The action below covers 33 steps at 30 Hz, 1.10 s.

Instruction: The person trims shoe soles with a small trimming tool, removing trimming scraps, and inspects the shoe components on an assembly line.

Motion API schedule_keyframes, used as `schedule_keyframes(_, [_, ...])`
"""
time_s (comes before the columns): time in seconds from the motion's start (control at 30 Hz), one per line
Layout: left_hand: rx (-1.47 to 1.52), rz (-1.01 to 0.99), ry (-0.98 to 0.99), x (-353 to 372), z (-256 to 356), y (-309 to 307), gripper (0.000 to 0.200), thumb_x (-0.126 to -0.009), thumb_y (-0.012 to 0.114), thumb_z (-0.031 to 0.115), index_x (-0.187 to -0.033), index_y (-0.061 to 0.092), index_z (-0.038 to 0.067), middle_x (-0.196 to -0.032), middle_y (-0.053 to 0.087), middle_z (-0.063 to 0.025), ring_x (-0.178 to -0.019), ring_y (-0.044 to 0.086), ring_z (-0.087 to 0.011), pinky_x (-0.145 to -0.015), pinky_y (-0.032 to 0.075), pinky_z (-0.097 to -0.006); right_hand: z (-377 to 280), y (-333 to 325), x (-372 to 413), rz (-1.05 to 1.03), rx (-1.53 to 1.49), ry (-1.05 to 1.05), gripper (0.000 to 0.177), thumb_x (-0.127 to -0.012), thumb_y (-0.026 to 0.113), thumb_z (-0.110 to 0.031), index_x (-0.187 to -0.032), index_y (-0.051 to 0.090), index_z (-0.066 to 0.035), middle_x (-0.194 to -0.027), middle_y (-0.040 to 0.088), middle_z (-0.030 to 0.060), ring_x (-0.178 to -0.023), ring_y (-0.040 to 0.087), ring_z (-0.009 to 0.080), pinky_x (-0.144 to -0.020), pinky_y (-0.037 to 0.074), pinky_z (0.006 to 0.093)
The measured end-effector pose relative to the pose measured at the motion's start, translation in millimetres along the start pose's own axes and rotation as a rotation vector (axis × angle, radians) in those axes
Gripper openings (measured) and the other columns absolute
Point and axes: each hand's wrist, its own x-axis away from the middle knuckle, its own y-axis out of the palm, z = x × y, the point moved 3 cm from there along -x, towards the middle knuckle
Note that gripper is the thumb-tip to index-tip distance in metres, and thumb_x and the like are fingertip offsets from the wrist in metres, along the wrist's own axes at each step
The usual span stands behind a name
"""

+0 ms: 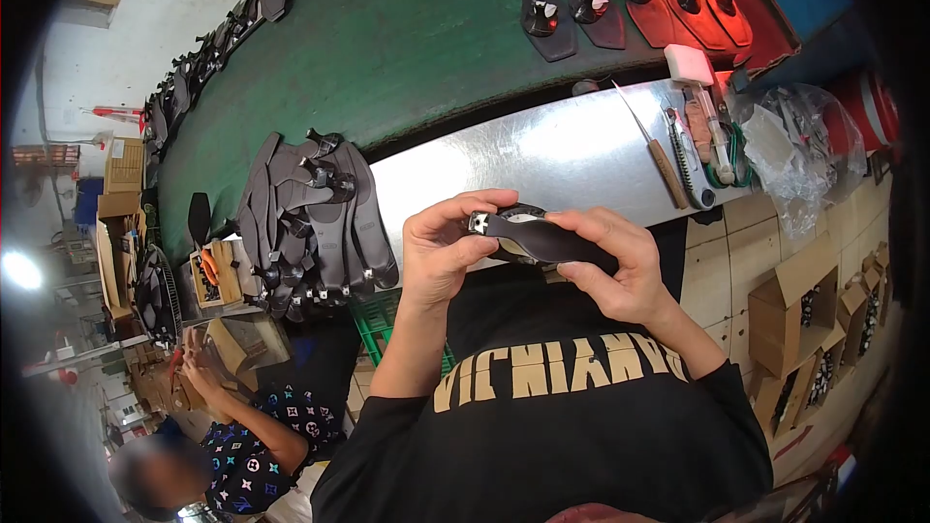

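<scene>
Between my two hands, in front of my chest, is a dark strap-like part (547, 241) with a curved body and a small shiny metal piece at its left end. My left hand (448, 242) pinches that metal end between thumb and fingers. On the other side, my right hand (620, 261) grips the wider right end, thumb below and fingers above. Behind the hands lies a shiny metal work surface (484, 163). A pile of similar dark parts (334, 223) rests at its left end.
A wood-handled awl (666, 172), a cutter (690, 169) and a brush (719, 150) lie at the right, beside a plastic bag (794, 150). More dark parts (542, 19) line the green table (387, 48). A co-worker (242, 446) is at lower left; cardboard boxes (794, 315) stand right.
</scene>
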Motion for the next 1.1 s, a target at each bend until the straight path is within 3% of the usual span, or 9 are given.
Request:
schedule_keyframes(0.43, [-0.191,-0.077,0.156,3,5,4,0.036,-0.070,0.069,-0.010,-0.106,0.068,-0.005,-0.120,0.058,-0.0277,-0.107,0.062,-0.0301,-0.089,0.052,-0.0360,-14,-4,-8,-0.051,0.189,-0.089,0.042,-0.073,0.069,-0.001,-0.115,0.064,-0.004,-0.080,0.061,0.0106,-0.067,0.058,0.0252,-0.061,0.047,0.0328])
schedule_keyframes(0.63, [-0.231,-0.139,0.136,5,9,4,0.038,-0.072,0.065,-0.011,-0.109,0.067,-0.006,-0.124,0.054,-0.0324,-0.113,0.059,-0.0333,-0.092,0.051,-0.0372,-19,-7,-12,-0.114,0.279,-0.108,0.044,-0.069,0.070,0.000,-0.112,0.065,-0.002,-0.080,0.062,0.0109,-0.067,0.060,0.0246,-0.061,0.047,0.0326])
schedule_keyframes(0.83, [-0.271,-0.232,0.163,6,9,3,0.043,-0.069,0.060,-0.013,-0.111,0.066,-0.006,-0.130,0.049,-0.0349,-0.116,0.057,-0.0343,-0.092,0.049,-0.0314,-21,-5,-12,-0.090,0.318,-0.172,0.040,-0.072,0.072,-0.006,-0.111,0.064,-0.004,-0.075,0.056,0.0085,-0.068,0.058,0.0262,-0.060,0.046,0.0355])
schedule_keyframes(1.1, [-0.459,-0.241,0.197,8,8,10,0.040,-0.075,0.057,-0.013,-0.114,0.065,-0.005,-0.132,0.050,-0.0314,-0.111,0.060,-0.0258,-0.085,0.052,-0.0264,-22,-2,-10,-0.129,0.423,-0.131,0.038,-0.074,0.070,-0.009,-0.111,0.062,-0.004,-0.077,0.057,0.0087,-0.071,0.059,0.0279,-0.064,0.048,0.0362])
